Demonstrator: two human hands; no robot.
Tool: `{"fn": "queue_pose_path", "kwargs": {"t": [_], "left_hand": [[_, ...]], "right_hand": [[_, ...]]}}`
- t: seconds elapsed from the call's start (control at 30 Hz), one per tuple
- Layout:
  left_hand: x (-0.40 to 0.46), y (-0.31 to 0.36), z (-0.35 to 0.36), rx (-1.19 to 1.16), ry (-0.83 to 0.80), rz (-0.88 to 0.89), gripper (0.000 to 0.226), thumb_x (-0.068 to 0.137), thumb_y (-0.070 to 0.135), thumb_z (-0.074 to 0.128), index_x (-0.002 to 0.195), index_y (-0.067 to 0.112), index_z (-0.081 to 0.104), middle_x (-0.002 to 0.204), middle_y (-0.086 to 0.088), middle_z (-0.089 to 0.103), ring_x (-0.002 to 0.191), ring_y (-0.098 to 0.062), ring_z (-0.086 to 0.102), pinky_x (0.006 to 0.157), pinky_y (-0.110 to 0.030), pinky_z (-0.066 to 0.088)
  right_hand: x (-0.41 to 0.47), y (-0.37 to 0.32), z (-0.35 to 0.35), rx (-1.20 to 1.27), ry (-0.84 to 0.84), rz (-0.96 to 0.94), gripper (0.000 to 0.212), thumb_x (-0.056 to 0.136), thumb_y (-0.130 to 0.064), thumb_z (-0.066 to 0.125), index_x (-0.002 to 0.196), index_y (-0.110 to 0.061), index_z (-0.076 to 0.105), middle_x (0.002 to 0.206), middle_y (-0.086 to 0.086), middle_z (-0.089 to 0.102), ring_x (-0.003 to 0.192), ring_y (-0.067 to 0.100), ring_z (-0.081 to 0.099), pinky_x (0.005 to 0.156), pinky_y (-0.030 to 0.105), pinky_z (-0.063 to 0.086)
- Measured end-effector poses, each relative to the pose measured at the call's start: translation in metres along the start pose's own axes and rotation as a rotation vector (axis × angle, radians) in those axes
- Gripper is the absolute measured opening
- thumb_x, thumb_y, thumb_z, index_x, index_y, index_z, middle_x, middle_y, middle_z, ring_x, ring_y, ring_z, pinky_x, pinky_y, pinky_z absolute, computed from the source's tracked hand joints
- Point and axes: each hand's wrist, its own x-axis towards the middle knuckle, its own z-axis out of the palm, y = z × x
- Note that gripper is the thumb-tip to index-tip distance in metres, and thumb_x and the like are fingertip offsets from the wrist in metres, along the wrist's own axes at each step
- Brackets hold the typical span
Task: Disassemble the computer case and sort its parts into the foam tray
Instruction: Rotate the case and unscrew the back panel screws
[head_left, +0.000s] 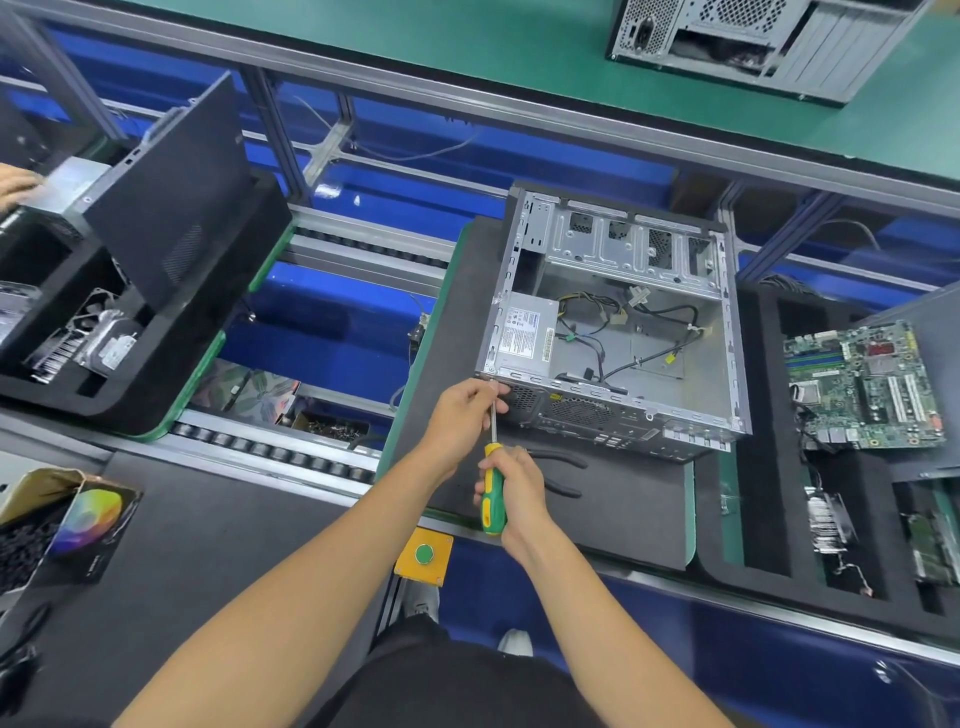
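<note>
The right hand (519, 493) grips a green-and-yellow-handled screwdriver (492, 486) whose shaft points straight ahead to the open grey metal computer case (613, 322), where the nearer left hand (465, 415) pinches the tip at its near corner.

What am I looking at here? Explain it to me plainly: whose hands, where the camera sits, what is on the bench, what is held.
There is no machine: a person works bare-handed, and the single picture comes from a camera worn on their head, looking down. On a dark foam mat lies an open computer case, its power supply and loose cables still inside. The right hand grips a green-and-yellow screwdriver by the handle; the left hand pinches its shaft near the tip, at the case's near left corner. Black pliers lie beside the hands. To the right, a foam tray holds a removed motherboard.
</note>
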Motion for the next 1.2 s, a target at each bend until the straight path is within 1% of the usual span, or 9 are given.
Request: {"fn": "queue_pose_path", "kwargs": {"t": [0.33,0.43,0.6,0.73,0.87,0.93,0.97,1.03,1.2], "left_hand": [[0.002,-0.003,-0.003,0.051,-0.005,0.042,0.024,0.107,0.025,0.051,0.111,0.019,0.074,0.082,0.007,0.074,0.059,0.001,0.049,0.064,-0.013,0.047],[0.003,-0.003,-0.005,0.066,-0.020,0.059,0.023,0.107,0.023,0.052,0.111,0.021,0.074,0.084,0.005,0.074,0.060,0.000,0.050,0.066,-0.015,0.048],[0.004,-0.004,-0.005,0.058,0.007,0.070,0.018,0.105,0.025,0.055,0.103,0.024,0.073,0.080,0.005,0.075,0.057,0.001,0.051,0.062,-0.016,0.047],[0.005,-0.005,-0.007,0.108,-0.008,0.092,0.019,0.105,0.031,0.057,0.105,0.020,0.073,0.080,0.010,0.075,0.057,0.003,0.051,0.062,-0.013,0.046],[0.005,-0.003,-0.008,0.124,-0.022,0.073,0.023,0.100,0.038,0.064,0.104,0.017,0.072,0.087,0.007,0.076,0.070,0.003,0.060,0.072,-0.017,0.048],[0.004,-0.003,-0.008,0.115,-0.029,0.063,0.020,0.097,0.037,0.069,0.104,0.019,0.073,0.092,0.004,0.076,0.080,-0.001,0.067,0.074,-0.013,0.050],[0.003,-0.003,-0.008,0.114,-0.030,0.064,0.019,0.096,0.036,0.071,0.105,0.019,0.073,0.092,0.003,0.076,0.081,0.000,0.068,0.073,-0.010,0.050],[0.001,-0.002,-0.008,0.143,-0.026,0.077,0.019,0.097,0.037,0.069,0.104,0.020,0.073,0.087,0.004,0.076,0.074,0.005,0.066,0.066,-0.006,0.047],[0.001,0.001,-0.012,0.240,-0.021,0.100,0.023,0.098,0.042,0.066,0.101,0.021,0.073,0.077,0.005,0.075,0.057,0.008,0.056,0.055,-0.008,0.041]], "right_hand": [[0.002,-0.001,0.002,0.001,0.014,0.009,0.019,0.085,-0.006,0.066,0.074,-0.015,0.054,0.063,0.005,0.061,0.051,0.015,0.058,0.049,0.027,0.049],[0.001,-0.001,0.005,0.015,0.012,0.015,0.016,0.084,-0.007,0.066,0.077,-0.014,0.055,0.062,0.005,0.061,0.050,0.016,0.058,0.048,0.027,0.048],[0.000,0.000,0.008,0.029,0.013,0.012,0.013,0.082,-0.008,0.067,0.081,-0.012,0.056,0.062,0.006,0.062,0.052,0.016,0.059,0.049,0.028,0.050],[-0.002,0.000,0.012,0.082,0.012,0.058,0.012,0.084,-0.008,0.066,0.093,-0.009,0.058,0.062,0.005,0.062,0.052,0.015,0.059,0.051,0.028,0.051],[-0.004,0.001,0.018,0.171,0.000,0.120,0.010,0.086,-0.011,0.065,0.095,-0.008,0.062,0.064,0.007,0.062,0.051,0.015,0.057,0.051,0.029,0.051],[-0.006,0.001,0.021,0.219,-0.024,0.138,0.008,0.089,-0.013,0.062,0.095,-0.008,0.060,0.064,0.006,0.061,0.050,0.014,0.056,0.049,0.028,0.050],[-0.006,0.001,0.022,0.240,-0.038,0.146,0.007,0.090,-0.013,0.061,0.095,-0.008,0.060,0.064,0.006,0.060,0.050,0.014,0.055,0.049,0.027,0.049],[-0.007,0.001,0.024,0.267,-0.052,0.156,0.007,0.091,-0.013,0.060,0.095,-0.008,0.060,0.064,0.006,0.059,0.051,0.014,0.055,0.048,0.027,0.049],[-0.010,0.001,0.027,0.238,-0.055,0.137,0.006,0.090,-0.011,0.062,0.094,-0.007,0.061,0.064,0.007,0.061,0.053,0.015,0.060,0.051,0.029,0.052]]}}
